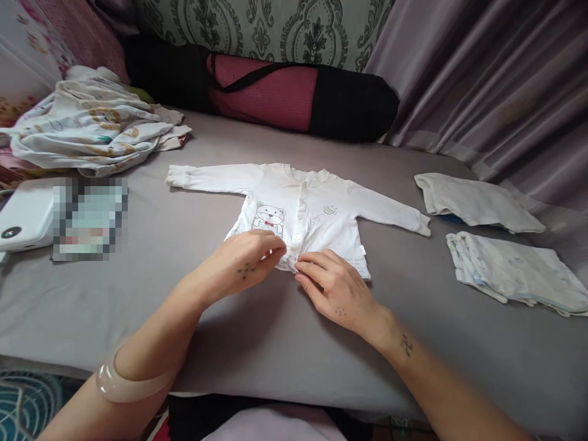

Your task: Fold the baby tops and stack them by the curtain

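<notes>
A small white baby shirt (316,211) lies spread face up, long sleeves stretched out to both sides, with a bear print on its front and a buttoned strip down the middle. My left hand (250,260) is closed in a pinch on the shirt's lower front, just left of the button strip. Across from it, my right hand (337,288) pinches the bottom hem at the strip's lower end. The exact spot under my left fingertips is hidden by the hand.
Two folded white garments, an upper one (478,202) and a lower one (519,269), lie at the right. A heap of printed cloth (92,128), a white power bank (32,214) and a blurred-out phone (92,220) are at the left. Behind lies a black-and-pink bag (266,92).
</notes>
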Action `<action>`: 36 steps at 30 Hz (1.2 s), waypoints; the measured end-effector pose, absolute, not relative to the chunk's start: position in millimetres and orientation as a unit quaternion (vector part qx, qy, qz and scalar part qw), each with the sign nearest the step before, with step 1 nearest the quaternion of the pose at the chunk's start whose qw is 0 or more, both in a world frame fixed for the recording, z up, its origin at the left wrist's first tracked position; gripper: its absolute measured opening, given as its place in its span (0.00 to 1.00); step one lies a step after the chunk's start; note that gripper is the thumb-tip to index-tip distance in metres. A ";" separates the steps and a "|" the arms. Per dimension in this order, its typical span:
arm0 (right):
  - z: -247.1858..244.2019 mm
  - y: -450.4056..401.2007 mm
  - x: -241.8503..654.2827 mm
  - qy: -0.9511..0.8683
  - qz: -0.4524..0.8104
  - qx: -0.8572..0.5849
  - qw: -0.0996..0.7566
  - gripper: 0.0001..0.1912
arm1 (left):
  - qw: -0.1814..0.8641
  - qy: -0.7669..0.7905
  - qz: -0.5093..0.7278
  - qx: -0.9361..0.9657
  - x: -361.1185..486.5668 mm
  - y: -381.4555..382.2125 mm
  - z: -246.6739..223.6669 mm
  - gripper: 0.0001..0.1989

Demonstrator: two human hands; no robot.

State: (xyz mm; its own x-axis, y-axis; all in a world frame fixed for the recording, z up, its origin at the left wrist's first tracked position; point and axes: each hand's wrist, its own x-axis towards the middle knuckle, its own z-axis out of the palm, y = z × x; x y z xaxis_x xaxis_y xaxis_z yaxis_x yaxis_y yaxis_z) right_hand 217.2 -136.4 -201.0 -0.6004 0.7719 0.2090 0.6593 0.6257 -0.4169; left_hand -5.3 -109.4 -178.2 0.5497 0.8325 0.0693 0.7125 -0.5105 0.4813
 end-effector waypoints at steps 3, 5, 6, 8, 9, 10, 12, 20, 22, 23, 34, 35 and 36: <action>-197.1 -139.3 216.9 -0.895 0.152 -0.374 0.189 0.12 | 0.174 0.429 0.197 0.864 2.7 -107.0 -183.8 0.17; -195.2 -139.0 218.8 -0.896 0.175 -0.349 0.210 0.12 | 0.171 0.389 0.179 0.888 9.3 -106.1 -190.3 0.18; -195.1 -137.7 221.2 -0.889 0.186 -0.351 0.229 0.13 | 0.167 0.381 0.160 0.895 11.9 -105.8 -194.2 0.19; -197.1 -132.4 229.6 -0.863 0.183 -0.390 0.264 0.15 | 0.150 0.395 0.122 0.898 15.3 -105.3 -201.9 0.21; -199.3 -128.7 235.3 -0.849 0.166 -0.424 0.268 0.17 | 0.142 0.407 0.106 0.896 16.0 -105.1 -205.1 0.21; -202.2 -124.7 241.7 -0.840 0.143 -0.457 0.257 0.18 | 0.137 0.417 0.093 0.894 16.1 -105.0 -207.8 0.22; -209.2 -117.4 254.7 -0.834 0.108 -0.508 0.187 0.23 | 0.135 0.431 0.076 0.889 15.5 -105.2 -211.4 0.24; -218.9 -114.7 271.1 -0.829 0.136 -0.543 0.007 0.31 | 0.146 0.455 0.047 0.877 14.0 -107.6 -214.2 0.26; -212.5 -114.2 267.9 -0.829 0.125 -0.546 0.001 0.30 | 0.140 0.450 0.049 0.881 14.7 -108.1 -211.8 0.26; -208.5 -112.4 265.4 -0.830 0.115 -0.546 0.002 0.30 | 0.136 0.448 0.053 0.882 15.1 -108.5 -210.5 0.26; -224.2 -56.4 232.1 -0.825 0.083 -0.559 0.011 0.33 | 0.144 0.481 0.017 0.865 20.0 -116.3 -208.5 0.28; -225.7 -56.0 232.7 -0.824 0.086 -0.561 0.006 0.33 | 0.144 0.479 0.020 0.866 20.4 -117.3 -208.1 0.28; -224.9 -55.8 233.2 -0.822 0.088 -0.562 0.001 0.33 | 0.143 0.477 0.023 0.867 20.8 -118.2 -207.8 0.27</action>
